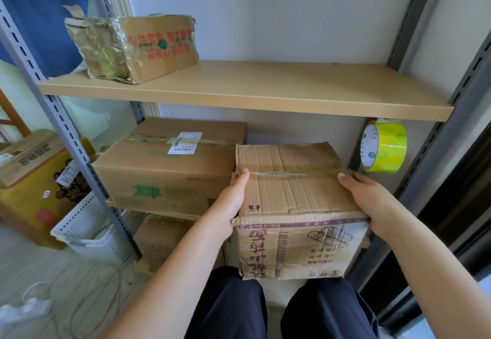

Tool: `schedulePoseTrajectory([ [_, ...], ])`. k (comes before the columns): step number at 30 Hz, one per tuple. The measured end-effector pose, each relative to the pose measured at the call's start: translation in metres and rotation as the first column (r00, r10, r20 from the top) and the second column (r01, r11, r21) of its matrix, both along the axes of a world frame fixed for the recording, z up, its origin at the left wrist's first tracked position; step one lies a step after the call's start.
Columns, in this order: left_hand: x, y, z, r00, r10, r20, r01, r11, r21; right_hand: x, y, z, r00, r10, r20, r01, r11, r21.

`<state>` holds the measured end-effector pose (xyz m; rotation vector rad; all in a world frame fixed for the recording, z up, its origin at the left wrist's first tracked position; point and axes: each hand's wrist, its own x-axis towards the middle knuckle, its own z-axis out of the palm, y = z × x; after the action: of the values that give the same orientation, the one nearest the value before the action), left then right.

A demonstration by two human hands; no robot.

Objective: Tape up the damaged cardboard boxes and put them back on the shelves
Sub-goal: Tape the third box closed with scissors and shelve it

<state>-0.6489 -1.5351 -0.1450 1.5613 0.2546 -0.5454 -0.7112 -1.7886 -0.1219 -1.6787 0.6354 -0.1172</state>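
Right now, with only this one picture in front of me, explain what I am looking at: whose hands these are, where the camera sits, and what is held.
There is no machine here. A person wears a wide-angle camera on the head, looking forward and down, so the bare arms belong to the wearer. The left hand and right hand each have a grip on one side of a worn cardboard box, with its top seam split open. Whether it rests on the middle shelf is hidden. Behind it to the left sits a larger labelled box. A taped box stands on the upper shelf. A roll of yellow-green tape hangs under that shelf at the right.
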Motion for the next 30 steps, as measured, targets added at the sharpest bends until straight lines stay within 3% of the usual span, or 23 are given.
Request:
schedulePoseTrajectory([
  [3, 0.005, -0.006, -0.004, 0.998, 0.008, -0.061, -0.016, 0.992, -0.127, -0.001, -0.003, -0.004, 0.999, -0.032, 0.043, 0.024, 0.986, 0.162],
  [6, 0.009, -0.014, -0.005, 0.995, 0.079, -0.055, -0.089, 0.971, -0.223, 0.007, -0.004, -0.005, 0.980, -0.158, 0.121, 0.141, 0.980, 0.141],
  [8, 0.011, -0.023, -0.008, 0.991, 0.129, -0.026, -0.131, 0.974, -0.187, 0.015, -0.005, 0.001, 0.937, -0.286, 0.198, 0.275, 0.958, 0.085],
  [11, 0.018, -0.031, -0.005, 0.965, 0.170, 0.201, -0.167, 0.985, -0.034, 0.010, 0.009, -0.003, 0.800, -0.497, 0.336, 0.505, 0.860, 0.068],
  [13, 0.024, -0.029, 0.002, 0.879, 0.126, 0.460, -0.203, 0.972, 0.122, -0.004, 0.034, -0.023, 0.774, -0.502, 0.386, 0.519, 0.852, 0.066],
  [15, 0.036, -0.023, 0.009, 0.718, -0.053, 0.694, -0.332, 0.850, 0.408, -0.017, 0.056, -0.042, 0.804, -0.461, 0.375, 0.485, 0.874, 0.035],
  [16, 0.045, -0.021, 0.011, 0.642, -0.194, 0.742, -0.371, 0.768, 0.522, -0.019, 0.061, -0.047, 0.813, -0.463, 0.354, 0.483, 0.875, 0.035],
  [18, 0.068, -0.021, 0.015, 0.596, -0.442, 0.670, -0.294, 0.656, 0.695, -0.014, 0.067, -0.048, 0.830, -0.468, 0.304, 0.484, 0.875, 0.027],
  [20, 0.091, -0.019, 0.019, 0.662, -0.544, 0.516, -0.106, 0.613, 0.783, -0.003, 0.074, -0.043, 0.847, -0.447, 0.286, 0.476, 0.879, -0.035],
  [23, 0.115, -0.012, 0.023, 0.713, -0.535, 0.454, -0.042, 0.612, 0.789, 0.015, 0.085, -0.035, 0.882, -0.374, 0.286, 0.418, 0.902, -0.111],
  [27, 0.131, -0.001, 0.028, 0.749, -0.569, 0.340, -0.129, 0.379, 0.917, 0.041, 0.081, -0.027, 0.925, -0.268, 0.269, 0.312, 0.940, -0.137],
  [30, 0.136, -0.002, 0.032, 0.820, -0.486, 0.303, -0.154, 0.322, 0.934, 0.057, 0.067, -0.016, 0.949, -0.229, 0.216, 0.252, 0.964, -0.085],
])
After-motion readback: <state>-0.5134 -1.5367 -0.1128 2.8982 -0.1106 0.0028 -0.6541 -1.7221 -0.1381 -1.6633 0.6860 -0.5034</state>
